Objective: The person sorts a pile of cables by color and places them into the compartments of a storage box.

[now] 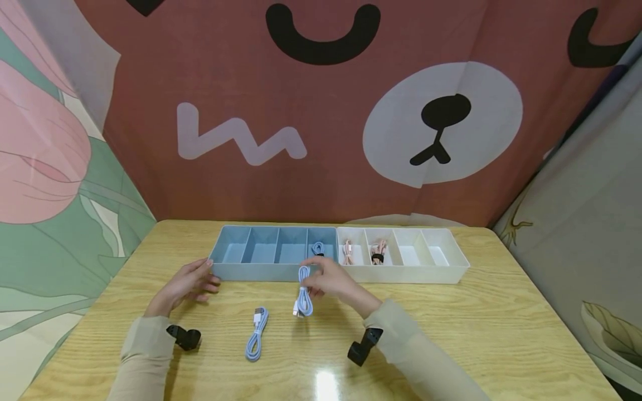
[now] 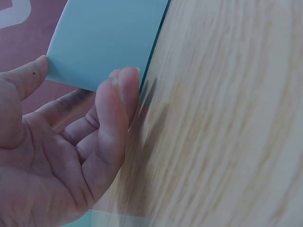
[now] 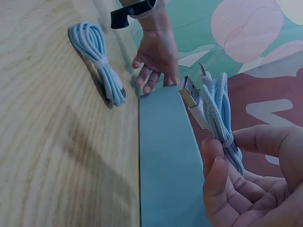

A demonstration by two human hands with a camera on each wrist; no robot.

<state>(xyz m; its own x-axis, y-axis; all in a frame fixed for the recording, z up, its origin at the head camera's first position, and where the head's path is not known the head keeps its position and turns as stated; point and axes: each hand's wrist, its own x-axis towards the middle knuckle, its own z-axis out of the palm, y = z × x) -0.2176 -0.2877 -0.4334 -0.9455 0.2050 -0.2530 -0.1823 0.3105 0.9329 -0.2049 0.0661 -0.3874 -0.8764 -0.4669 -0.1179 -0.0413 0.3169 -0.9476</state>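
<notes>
My right hand (image 1: 328, 277) pinches a bundled light-blue USB cable (image 1: 304, 295) between thumb and fingers, in front of the blue divided box (image 1: 261, 272). In the right wrist view its metal USB plug (image 3: 189, 91) points away from the palm. At the left end of the blue box, my left hand (image 1: 188, 284) has its thumb at the corner and its other fingers loosely bent, as the left wrist view shows. A second light-blue USB cable (image 1: 256, 337), also bundled, lies on the table between the hands.
A white divided box (image 1: 406, 274) adjoins the blue one on the right; two of its compartments hold pink cables (image 1: 378, 252). One blue cable (image 1: 317, 248) sits in the blue box's rightmost compartment. A printed cloth (image 1: 331, 189) hangs behind the wooden table (image 1: 451, 345).
</notes>
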